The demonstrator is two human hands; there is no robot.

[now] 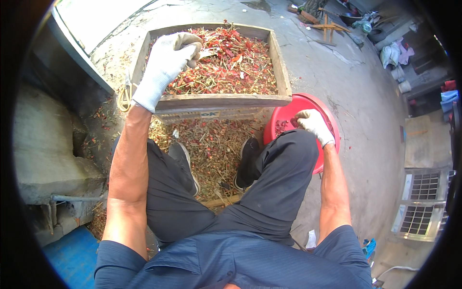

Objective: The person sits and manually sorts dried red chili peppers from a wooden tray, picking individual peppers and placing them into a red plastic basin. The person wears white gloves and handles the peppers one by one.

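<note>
My left hand (176, 50), in a white knit work glove, is held over the left part of a wooden-framed tray (223, 99). Its fingers are curled together; whether anything is pinched between them is hidden. The tray holds a heap of dried red chili pieces and pale stems (231, 68). My right hand (313, 123), gloved too, is over a red plastic tub (271, 124) beside my right knee. Dark red dried chili (294, 123) shows at its fingertips. More red chili pieces (281, 126) lie inside the tub.
The tray rests on a plastic crate (213, 115). Yellow-handled scissors (125, 97) hang at its left side. Stems and chili scraps (209, 155) cover the ground between my shoes. A concrete block (54, 144) stands at left, and a wooden stand (326, 29) at the far right.
</note>
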